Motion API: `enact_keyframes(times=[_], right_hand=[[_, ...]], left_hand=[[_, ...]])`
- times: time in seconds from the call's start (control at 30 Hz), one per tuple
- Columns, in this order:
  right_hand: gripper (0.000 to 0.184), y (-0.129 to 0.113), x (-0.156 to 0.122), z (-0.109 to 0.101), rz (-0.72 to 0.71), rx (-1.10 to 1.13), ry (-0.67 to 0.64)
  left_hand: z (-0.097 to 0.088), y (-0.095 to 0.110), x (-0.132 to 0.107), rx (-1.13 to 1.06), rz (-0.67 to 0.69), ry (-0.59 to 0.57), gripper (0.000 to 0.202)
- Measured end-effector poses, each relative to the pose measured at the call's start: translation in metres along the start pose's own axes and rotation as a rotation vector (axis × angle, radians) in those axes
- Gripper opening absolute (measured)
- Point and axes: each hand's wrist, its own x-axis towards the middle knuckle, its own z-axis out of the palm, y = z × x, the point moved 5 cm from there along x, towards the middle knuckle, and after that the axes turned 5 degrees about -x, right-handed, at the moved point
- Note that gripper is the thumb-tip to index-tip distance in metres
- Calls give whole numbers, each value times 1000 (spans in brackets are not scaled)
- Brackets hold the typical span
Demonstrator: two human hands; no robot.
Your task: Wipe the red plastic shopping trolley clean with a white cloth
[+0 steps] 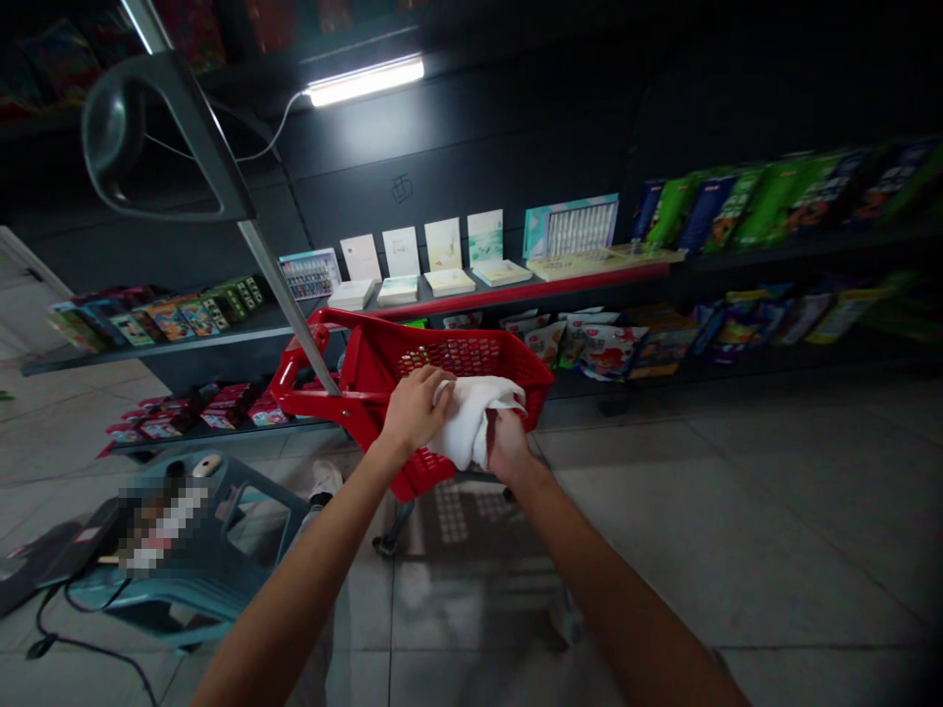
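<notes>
White cloth (pixel 471 422), perhaps a towel, gripped between left hand (pixel 415 410) and right hand (pixel 508 448)

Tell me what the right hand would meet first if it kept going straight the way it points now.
The right hand is already against the white cloth, so that comes first. Beyond it lies the mesh wall of the red plastic basket, though depth is hard to judge here.
</notes>
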Motion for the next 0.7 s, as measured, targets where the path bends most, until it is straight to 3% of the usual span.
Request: enact_keyframes(times=[0.1,0.23,0.47,0.53,0.63,0.7], right_hand=[[41,-3,0,-1,29,65,9],[43,-5,-3,-2,16,72,0],[49,-19,-22,12,91,-217,-174],[47,-20,-27,13,119,-272,-198],[39,-18,-25,6,140,-286,-59],[37,-16,-21,0,125,-292,50]], left_hand=[[-1,-6,-9,53,55,-89,33],[-4,-10,-18,73,131,-32,39],[-8,-46,0,-244,-224,35,56],[-6,-53,8,-336,-310,-19,54],[-4,-54,15,-562,-371,-103,45],[-3,-51,12,-739,-462,-91,48]])
